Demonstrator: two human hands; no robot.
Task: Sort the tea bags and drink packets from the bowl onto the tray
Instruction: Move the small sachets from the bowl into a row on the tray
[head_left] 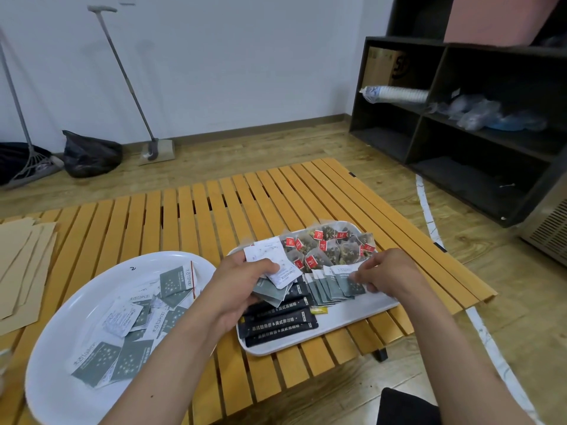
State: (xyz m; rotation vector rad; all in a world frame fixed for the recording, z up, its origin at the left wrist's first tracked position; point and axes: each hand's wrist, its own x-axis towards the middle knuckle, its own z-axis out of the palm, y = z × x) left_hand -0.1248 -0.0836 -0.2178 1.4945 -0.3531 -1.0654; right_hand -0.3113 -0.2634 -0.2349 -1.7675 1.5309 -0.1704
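Sorting packets onto the tray

Left hand [245,280] grips a fan of packets [270,265] over the tray [352,317]; right hand [389,271] pinches the grey row [334,286] just right. The bowl [92,302], near left, holds more.

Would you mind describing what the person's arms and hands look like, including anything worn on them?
Both forearms are bare right to the bottom edge of the view, with no sleeves showing. The left hand and the right hand wear no gloves, and no ring, watch or bracelet is visible on either.
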